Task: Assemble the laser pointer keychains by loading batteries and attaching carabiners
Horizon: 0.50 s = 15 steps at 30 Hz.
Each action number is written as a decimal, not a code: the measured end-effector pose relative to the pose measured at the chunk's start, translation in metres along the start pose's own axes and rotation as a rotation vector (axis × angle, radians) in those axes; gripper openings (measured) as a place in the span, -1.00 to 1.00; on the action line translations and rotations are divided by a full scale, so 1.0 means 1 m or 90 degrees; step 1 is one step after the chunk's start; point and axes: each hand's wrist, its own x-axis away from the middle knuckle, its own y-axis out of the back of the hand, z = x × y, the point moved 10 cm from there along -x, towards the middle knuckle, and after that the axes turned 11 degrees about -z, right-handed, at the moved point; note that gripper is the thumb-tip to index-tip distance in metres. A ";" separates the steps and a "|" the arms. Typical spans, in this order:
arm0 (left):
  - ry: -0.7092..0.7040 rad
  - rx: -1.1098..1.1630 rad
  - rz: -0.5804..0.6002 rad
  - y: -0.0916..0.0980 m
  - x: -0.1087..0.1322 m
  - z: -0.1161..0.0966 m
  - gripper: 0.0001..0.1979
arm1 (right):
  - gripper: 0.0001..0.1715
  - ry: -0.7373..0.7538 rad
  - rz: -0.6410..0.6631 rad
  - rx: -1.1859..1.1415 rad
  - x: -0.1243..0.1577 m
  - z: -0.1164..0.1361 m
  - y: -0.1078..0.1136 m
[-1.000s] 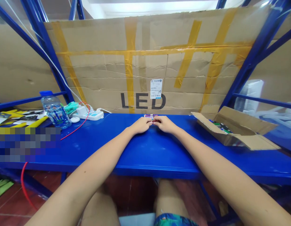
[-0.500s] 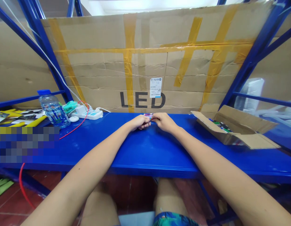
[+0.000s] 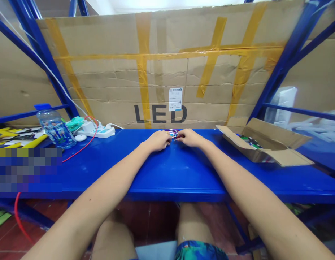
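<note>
Several slim, colourful pens [image 3: 171, 133] lie side by side at the back of the blue table [image 3: 173, 173], between my two hands. My left hand [image 3: 160, 141] is closed with its fingers curled down at the left end of the row. At the right end my right hand [image 3: 189, 138] pinches the end of a dark reddish pen [image 3: 179, 136]. The fingers cover both ends of the pens, so exactly what each fingertip touches is partly hidden.
An open cardboard box [image 3: 265, 144] with several pens or markers stands on the right. To the left are a water bottle [image 3: 55, 126], a white power strip [image 3: 104, 131] and a red cable [image 3: 85, 148]. A large cardboard sheet [image 3: 113, 83] rises behind the table.
My hands have moved slightly apart and lowered to the pens on the table; the dark pen held between them now lies at the row. The view has shifted a little.
</note>
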 end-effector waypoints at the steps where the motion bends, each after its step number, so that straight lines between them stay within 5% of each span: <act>1: -0.021 0.001 0.006 -0.003 -0.002 -0.003 -0.82 | -0.88 0.002 0.003 -0.004 0.000 0.002 -0.001; 15: -0.001 0.095 0.021 -0.009 -0.002 0.011 -0.73 | -0.87 -0.054 0.068 -0.024 0.007 -0.003 -0.010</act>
